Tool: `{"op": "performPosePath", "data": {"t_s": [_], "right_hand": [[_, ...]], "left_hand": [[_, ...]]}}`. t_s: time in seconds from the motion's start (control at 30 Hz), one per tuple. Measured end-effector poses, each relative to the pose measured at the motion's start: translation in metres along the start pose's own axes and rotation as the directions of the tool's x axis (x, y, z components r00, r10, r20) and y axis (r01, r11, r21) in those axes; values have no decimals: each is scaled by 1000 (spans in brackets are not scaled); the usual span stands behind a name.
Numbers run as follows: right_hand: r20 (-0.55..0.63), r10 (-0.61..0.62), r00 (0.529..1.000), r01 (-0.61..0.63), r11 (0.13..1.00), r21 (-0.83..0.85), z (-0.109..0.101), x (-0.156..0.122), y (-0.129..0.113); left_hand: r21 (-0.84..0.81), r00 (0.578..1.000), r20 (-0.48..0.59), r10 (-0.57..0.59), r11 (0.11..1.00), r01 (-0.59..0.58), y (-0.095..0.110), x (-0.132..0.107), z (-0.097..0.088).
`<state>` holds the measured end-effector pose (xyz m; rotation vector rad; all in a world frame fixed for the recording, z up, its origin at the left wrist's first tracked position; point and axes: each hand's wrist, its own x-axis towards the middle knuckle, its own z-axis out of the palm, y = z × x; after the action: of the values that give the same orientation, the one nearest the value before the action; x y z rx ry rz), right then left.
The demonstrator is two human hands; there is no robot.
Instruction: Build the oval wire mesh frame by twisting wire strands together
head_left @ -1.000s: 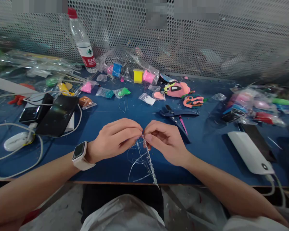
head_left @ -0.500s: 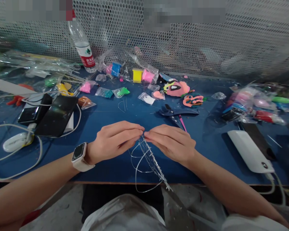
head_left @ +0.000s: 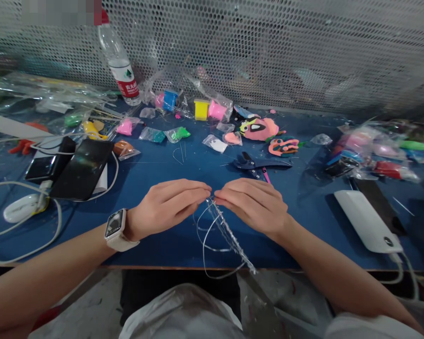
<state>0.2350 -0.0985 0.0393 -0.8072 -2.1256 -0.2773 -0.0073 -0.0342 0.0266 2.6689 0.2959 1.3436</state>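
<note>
Above the front part of the blue table, my left hand [head_left: 173, 202] and my right hand [head_left: 254, 205] meet almost fingertip to fingertip. Both are closed in a pinch at the upper end of a thin silvery wire strand [head_left: 233, 238] with small spiky twists along it. The strand slants down to the right, its lower end reaching past the table edge. Loose wire loops hang beside it on the left. My fingers hide the exact point they pinch. Dark blue pliers-like cutters [head_left: 252, 163] lie just beyond my right hand.
Coloured clay pieces and small tubs, such as a yellow tub [head_left: 201, 110], lie along the back by a water bottle [head_left: 124, 77]. On the left are a black phone [head_left: 83, 169] and white cables. A white power bank [head_left: 367, 221] lies right, below bagged clay [head_left: 360, 146].
My fingertips have moved slightly apart. The lower end of the wire strand and its loops have swung a little to the right and up.
</note>
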Motion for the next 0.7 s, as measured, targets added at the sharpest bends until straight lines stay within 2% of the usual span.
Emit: {"op": "performPosePath", "data": {"t_s": [0.13, 0.37, 0.7], "right_hand": [[-23, 83, 996, -82, 995, 54, 5, 0, -3], [-28, 105, 994, -103, 993, 63, 5, 3, -6], [55, 242, 969, -245, 966, 76, 3, 4, -12]], "left_hand": [[-4, 1000, -2, -4, 1000, 4, -1, 0, 0], [-8, 1000, 15, 3, 1000, -2, -2, 1, -2], [21, 997, 31, 70, 997, -71, -6, 0, -2]]}}
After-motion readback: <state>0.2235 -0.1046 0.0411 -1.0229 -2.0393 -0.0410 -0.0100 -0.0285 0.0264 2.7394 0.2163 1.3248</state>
